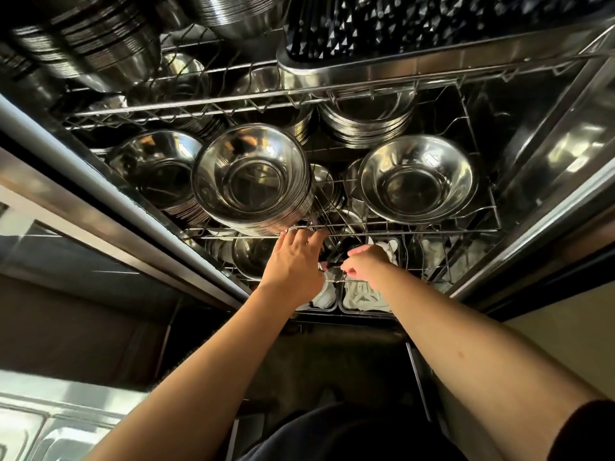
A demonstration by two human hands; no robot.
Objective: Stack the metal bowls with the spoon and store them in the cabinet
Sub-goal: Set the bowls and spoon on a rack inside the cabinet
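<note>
A tall stack of metal bowls stands on the middle wire rack inside the open cabinet. My left hand reaches up to the rack's front wire right under that stack. Its fingers are stretched out and touch the stack's lower rim, with the fingertips partly hidden. My right hand is just to the right and slightly lower, its fingers pinched around the front wire of the lower rack. Something dark sits between the two hands; I cannot tell what it is. No spoon is clearly visible.
A single wide bowl sits right of the stack, another bowl stack to its left. Stacked plates fill the back. The upper rack carries big bowls and a cutlery tray. White cloths lie in bins below.
</note>
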